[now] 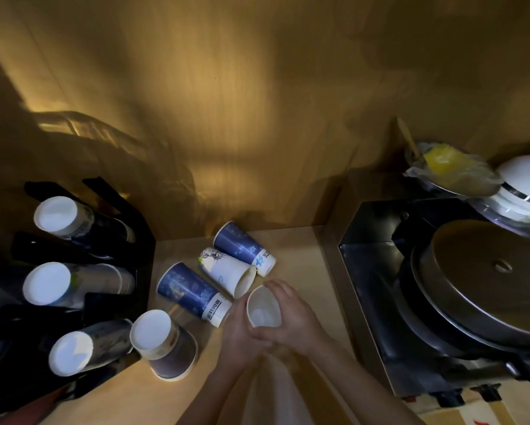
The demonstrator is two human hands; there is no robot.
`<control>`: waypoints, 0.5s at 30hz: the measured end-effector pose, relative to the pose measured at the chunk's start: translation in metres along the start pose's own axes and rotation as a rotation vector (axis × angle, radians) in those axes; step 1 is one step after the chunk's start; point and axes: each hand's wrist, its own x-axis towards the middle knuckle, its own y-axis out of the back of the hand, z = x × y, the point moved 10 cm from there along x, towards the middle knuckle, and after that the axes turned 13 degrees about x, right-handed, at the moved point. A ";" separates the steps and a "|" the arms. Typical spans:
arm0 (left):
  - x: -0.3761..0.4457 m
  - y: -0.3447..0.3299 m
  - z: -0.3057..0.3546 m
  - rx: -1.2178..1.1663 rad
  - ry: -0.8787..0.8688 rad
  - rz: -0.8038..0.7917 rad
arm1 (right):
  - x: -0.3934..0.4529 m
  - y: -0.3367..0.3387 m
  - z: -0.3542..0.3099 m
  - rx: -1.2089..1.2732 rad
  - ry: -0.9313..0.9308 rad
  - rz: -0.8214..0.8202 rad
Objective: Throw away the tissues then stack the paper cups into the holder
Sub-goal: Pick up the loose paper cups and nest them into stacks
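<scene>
Both hands hold one white paper cup upright over the wooden counter, its mouth facing me. My left hand wraps its left side and my right hand its right side. Three cups lie on their sides just beyond: a blue cup, a white patterned cup and another blue cup. An upside-down cup stack stands on the counter beside the black cup holder, whose slots carry inverted cup stacks. No tissue shows.
A metal machine with a round steel lid fills the right side. Behind it sit stacked white bowls and a plastic-wrapped dish with something yellow. A wooden back wall closes off the counter.
</scene>
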 end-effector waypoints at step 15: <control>0.007 0.008 0.005 0.097 -0.012 -0.067 | 0.102 0.023 -0.024 -0.149 0.099 0.083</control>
